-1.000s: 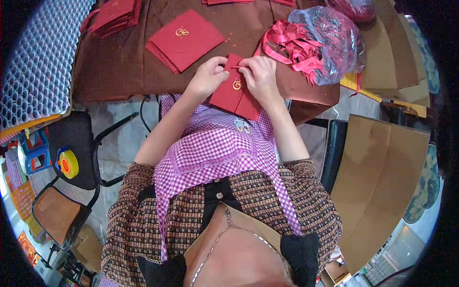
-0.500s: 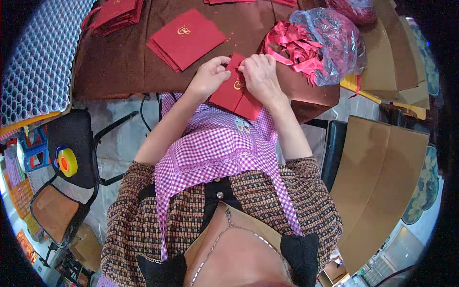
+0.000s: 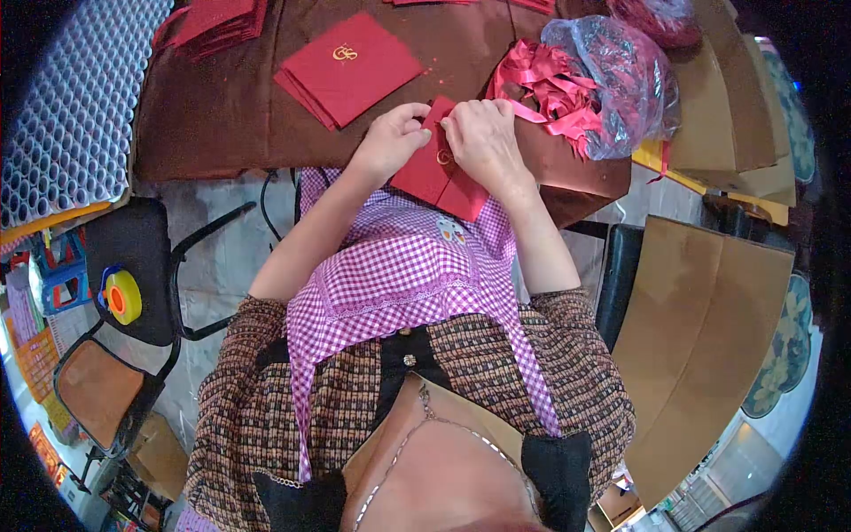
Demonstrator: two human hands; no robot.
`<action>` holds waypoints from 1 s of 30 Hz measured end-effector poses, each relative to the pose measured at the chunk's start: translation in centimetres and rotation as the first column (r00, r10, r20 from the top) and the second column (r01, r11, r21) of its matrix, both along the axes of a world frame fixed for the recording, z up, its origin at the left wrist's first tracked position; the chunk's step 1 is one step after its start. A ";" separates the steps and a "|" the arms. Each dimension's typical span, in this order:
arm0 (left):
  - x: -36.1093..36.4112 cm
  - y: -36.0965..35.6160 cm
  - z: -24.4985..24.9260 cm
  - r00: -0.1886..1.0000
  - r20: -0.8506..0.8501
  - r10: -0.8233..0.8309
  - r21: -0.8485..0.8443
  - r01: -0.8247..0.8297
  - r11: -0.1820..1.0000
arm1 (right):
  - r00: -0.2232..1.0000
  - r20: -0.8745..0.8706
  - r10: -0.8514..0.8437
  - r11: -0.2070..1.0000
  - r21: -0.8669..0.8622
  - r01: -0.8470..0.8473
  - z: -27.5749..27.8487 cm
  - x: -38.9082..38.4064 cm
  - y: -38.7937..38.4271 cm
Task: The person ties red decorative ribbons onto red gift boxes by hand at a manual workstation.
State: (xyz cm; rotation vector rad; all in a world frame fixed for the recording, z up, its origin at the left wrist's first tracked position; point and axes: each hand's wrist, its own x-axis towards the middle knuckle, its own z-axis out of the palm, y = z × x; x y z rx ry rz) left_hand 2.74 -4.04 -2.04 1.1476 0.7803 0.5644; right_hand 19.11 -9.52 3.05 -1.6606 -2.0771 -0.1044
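A red folded card [image 3: 434, 182] with a gold emblem lies over the table's front edge, reaching down towards the checked apron. At its upper left edge, my left hand [image 3: 390, 146] is closed, thumb and forefinger pinched together. My right hand [image 3: 486, 142] closes on the card's upper right part, its fingers curled and covering some of the emblem. Behind my left hand rests a small stack of matching red cards [image 3: 355, 75], the top one bearing the same gold emblem. Pink-red ribbons [image 3: 554, 89] spill from a clear plastic bag [image 3: 625, 84] beside my right hand.
A brown cloth [image 3: 213, 115] covers the table. More red cards [image 3: 217, 22] are piled at the back left. A honeycomb-patterned sheet [image 3: 66, 115] lies at the left. Cardboard [image 3: 700, 328] stands at the right. A yellow tape roll [image 3: 123, 297] rests on a black chair [image 3: 142, 239].
Both hands keep their hold on the red card with barely any movement. The right fingers shift slightly and cover more of the gold emblem.
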 end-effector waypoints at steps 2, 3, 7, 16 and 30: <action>0.0 0.0 0.0 1.000 -0.011 0.005 0.011 -0.004 1.000 | 1.000 -0.004 -0.009 0.999 -0.032 0.009 0.1 0.0 0.0; 0.0 -0.1 0.1 1.000 -0.011 0.006 0.010 -0.006 1.000 | 1.000 -0.008 -0.019 0.998 -0.064 0.019 0.1 0.0 0.1; 0.0 -0.3 1.0 0.998 -0.064 0.019 0.017 -0.018 1.000 | 1.000 -0.006 -0.019 0.997 -0.069 0.018 0.4 -0.1 0.1; 0.1 -0.4 0.5 0.994 -0.102 0.039 0.131 -0.025 0.991 | 0.971 0.238 -0.026 0.999 -0.035 0.036 0.0 -1.9 0.0; 0.6 -0.3 1.3 0.988 -0.132 0.082 0.150 -0.062 0.987 | 0.994 -0.087 -0.066 0.992 -0.117 0.055 0.7 -0.1 0.6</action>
